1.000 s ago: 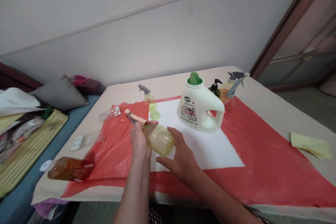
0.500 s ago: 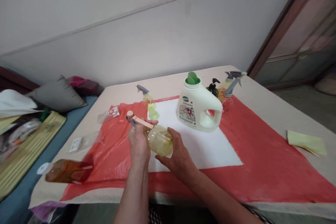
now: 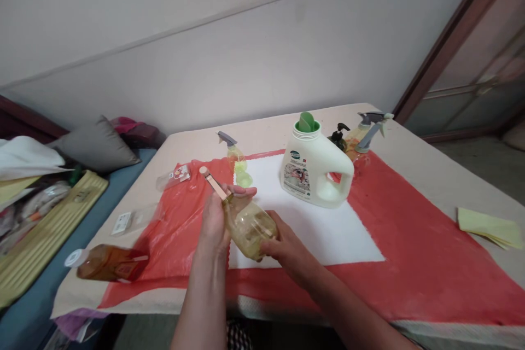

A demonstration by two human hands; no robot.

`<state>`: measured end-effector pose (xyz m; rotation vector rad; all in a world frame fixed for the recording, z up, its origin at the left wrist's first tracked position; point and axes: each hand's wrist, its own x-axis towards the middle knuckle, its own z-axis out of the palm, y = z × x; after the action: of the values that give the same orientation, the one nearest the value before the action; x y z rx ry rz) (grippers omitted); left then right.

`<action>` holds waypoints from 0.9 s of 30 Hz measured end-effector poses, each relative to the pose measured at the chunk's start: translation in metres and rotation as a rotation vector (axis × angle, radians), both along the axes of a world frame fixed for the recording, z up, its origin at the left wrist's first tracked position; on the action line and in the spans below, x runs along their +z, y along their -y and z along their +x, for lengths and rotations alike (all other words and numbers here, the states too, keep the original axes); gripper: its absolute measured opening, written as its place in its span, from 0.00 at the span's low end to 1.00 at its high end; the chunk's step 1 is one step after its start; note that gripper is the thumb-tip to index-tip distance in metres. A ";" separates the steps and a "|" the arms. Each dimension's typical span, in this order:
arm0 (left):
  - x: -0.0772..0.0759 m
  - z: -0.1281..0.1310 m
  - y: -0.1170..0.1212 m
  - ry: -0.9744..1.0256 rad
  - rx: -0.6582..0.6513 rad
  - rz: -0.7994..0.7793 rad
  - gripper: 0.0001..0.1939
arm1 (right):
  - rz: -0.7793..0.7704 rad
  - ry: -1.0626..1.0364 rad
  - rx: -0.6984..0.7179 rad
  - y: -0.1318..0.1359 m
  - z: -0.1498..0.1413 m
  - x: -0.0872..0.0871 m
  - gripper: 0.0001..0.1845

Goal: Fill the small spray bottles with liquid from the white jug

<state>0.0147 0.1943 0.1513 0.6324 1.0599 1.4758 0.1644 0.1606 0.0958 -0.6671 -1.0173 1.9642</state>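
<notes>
Between my hands is a tilted, see-through yellowish spray bottle (image 3: 249,224) with a pinkish top (image 3: 214,181) pointing up and left. My left hand (image 3: 215,219) is closed around its neck from beneath, some fingers stretched out behind. My right hand (image 3: 283,238) grips the base, thumb on the near side. Right behind it stands a large cream detergent jug (image 3: 303,167) with a green cap (image 3: 307,122) sitting in its mouth. A smaller yellowish spray bottle with a grey trigger head (image 3: 233,153) stands beyond my left hand, a yellow-green round piece (image 3: 244,179) before it.
White sheet (image 3: 328,235) over red plastic (image 3: 430,279) covers the table. More spray bottles (image 3: 363,134) and a dark pump bottle (image 3: 338,134) stand behind the jug. An amber bottle (image 3: 109,262) lies front left, near clear packaging (image 3: 133,220). Yellow cloth (image 3: 488,227) lies right.
The bottle has turned in my hands, its base swinging down and toward me. My right hand has shifted its hold around the base. The view has moved slightly left.
</notes>
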 end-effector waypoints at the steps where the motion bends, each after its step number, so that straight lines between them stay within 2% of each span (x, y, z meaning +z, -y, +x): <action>1: 0.000 0.001 0.000 0.013 -0.013 -0.005 0.17 | -0.044 -0.057 0.037 0.001 0.000 -0.001 0.32; 6: 0.002 0.006 0.000 0.028 -0.008 -0.028 0.17 | -0.270 -0.319 0.143 0.011 -0.007 -0.008 0.31; 12: 0.003 0.007 0.001 0.035 -0.013 -0.049 0.14 | -0.438 -0.432 0.212 0.014 -0.013 -0.013 0.38; 17: 0.001 0.007 0.003 0.055 -0.035 -0.028 0.15 | -0.437 -0.426 0.210 0.009 -0.012 -0.010 0.37; 21: 0.002 0.011 0.006 0.086 -0.115 -0.035 0.23 | -0.420 -0.442 0.231 0.003 -0.008 -0.008 0.37; 24: 0.003 0.014 0.008 0.134 -0.156 0.021 0.31 | -0.446 -0.470 0.262 -0.001 -0.004 -0.008 0.39; 27: 0.003 0.018 0.009 0.134 -0.208 0.034 0.34 | -0.475 -0.509 0.260 -0.004 0.000 -0.010 0.42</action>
<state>0.0330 0.1849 0.1544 0.6392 0.8412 1.3372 0.1649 0.1643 0.0863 -0.2508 -0.3367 2.4627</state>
